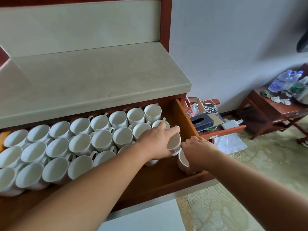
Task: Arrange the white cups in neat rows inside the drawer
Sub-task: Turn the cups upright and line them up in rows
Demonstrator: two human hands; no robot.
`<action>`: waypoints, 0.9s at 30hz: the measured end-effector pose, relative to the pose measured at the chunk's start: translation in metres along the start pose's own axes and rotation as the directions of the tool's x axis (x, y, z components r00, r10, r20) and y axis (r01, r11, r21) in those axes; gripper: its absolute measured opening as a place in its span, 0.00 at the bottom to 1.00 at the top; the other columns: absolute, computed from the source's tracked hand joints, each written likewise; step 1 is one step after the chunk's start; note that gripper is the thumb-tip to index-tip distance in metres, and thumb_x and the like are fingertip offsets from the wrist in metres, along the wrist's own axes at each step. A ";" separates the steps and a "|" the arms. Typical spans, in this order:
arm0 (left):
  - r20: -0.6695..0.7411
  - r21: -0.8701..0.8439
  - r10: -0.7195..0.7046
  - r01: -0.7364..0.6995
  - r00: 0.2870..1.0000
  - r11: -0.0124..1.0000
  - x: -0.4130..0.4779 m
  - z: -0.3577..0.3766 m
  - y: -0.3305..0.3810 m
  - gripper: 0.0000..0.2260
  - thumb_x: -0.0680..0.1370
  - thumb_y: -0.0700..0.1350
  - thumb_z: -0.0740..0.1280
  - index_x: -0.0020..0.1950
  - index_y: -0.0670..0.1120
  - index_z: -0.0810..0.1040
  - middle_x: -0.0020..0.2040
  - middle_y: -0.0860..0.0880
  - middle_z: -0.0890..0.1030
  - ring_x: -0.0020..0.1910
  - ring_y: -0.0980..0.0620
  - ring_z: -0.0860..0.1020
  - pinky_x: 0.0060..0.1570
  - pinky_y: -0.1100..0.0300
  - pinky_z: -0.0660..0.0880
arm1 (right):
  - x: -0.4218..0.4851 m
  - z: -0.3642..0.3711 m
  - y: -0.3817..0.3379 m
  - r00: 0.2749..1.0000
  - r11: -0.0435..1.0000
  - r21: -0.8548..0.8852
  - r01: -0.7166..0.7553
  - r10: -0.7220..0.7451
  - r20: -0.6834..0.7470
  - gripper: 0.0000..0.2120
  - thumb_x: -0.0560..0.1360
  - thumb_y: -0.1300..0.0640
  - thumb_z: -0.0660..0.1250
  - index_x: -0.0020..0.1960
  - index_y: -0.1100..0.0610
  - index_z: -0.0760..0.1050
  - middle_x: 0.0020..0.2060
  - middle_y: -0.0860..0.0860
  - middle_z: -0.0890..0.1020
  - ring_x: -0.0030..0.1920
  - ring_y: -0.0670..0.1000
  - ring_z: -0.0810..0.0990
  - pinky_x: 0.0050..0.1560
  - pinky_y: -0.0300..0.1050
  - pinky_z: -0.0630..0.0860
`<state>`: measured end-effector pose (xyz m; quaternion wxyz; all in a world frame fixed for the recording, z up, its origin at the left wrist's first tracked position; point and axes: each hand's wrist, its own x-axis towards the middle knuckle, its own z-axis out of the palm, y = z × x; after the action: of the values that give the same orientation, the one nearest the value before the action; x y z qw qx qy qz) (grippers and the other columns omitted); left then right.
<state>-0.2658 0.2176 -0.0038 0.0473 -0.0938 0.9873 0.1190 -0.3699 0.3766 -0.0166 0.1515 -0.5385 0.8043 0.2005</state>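
Note:
An open wooden drawer [180, 114] under a pale stone counter holds several white cups [101, 140] standing upright in rows, handles pointing right. My left hand [155, 140] reaches over the right end of the rows and grips one white cup [175, 144], tilted, by its rim and side. My right hand [198, 150] is closed on another white cup [182, 161] standing at the drawer's front right corner. Some cups under my left forearm are partly hidden.
The stone counter [100, 84] overhangs the drawer's back. To the right, a lower tray [223, 130] holds a tissue box, cables and a charger. A wooden side table [273, 110] with water bottles stands far right. White cloth lies on the patterned carpet.

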 end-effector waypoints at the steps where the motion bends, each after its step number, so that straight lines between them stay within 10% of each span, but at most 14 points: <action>1: 0.000 0.002 -0.002 0.002 1.000 1.000 0.001 0.000 0.000 0.38 0.74 0.59 0.72 0.78 0.64 0.55 0.59 0.49 0.68 0.51 0.47 0.75 0.43 0.55 0.70 | 0.000 0.005 0.000 0.999 1.000 -0.030 0.009 -0.010 -0.035 0.34 0.72 0.37 0.74 0.70 0.55 0.69 0.63 0.52 0.76 0.64 0.54 0.72 0.71 0.51 0.67; 12: 0.115 0.049 0.008 -0.014 0.993 0.999 0.015 0.009 0.000 0.41 0.72 0.56 0.76 0.78 0.64 0.56 0.61 0.49 0.70 0.57 0.46 0.74 0.52 0.50 0.77 | -0.011 -0.009 0.020 0.990 0.992 -0.018 0.123 -0.124 -0.068 0.28 0.70 0.42 0.75 0.65 0.49 0.72 0.48 0.43 0.72 0.51 0.47 0.75 0.69 0.51 0.69; 27: 0.009 0.282 0.081 -0.080 0.997 0.956 0.014 0.048 0.008 0.31 0.75 0.45 0.67 0.76 0.52 0.61 0.62 0.43 0.68 0.61 0.41 0.68 0.65 0.47 0.67 | -0.028 -0.041 0.037 0.993 0.984 0.135 0.117 -0.114 -0.027 0.43 0.68 0.40 0.79 0.77 0.46 0.63 0.66 0.45 0.74 0.65 0.49 0.72 0.67 0.47 0.67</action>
<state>-0.2774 0.2350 -0.0503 0.0541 -0.0459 0.9973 -0.0213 -0.3948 0.3917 0.0375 0.1919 -0.5746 0.7848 0.1307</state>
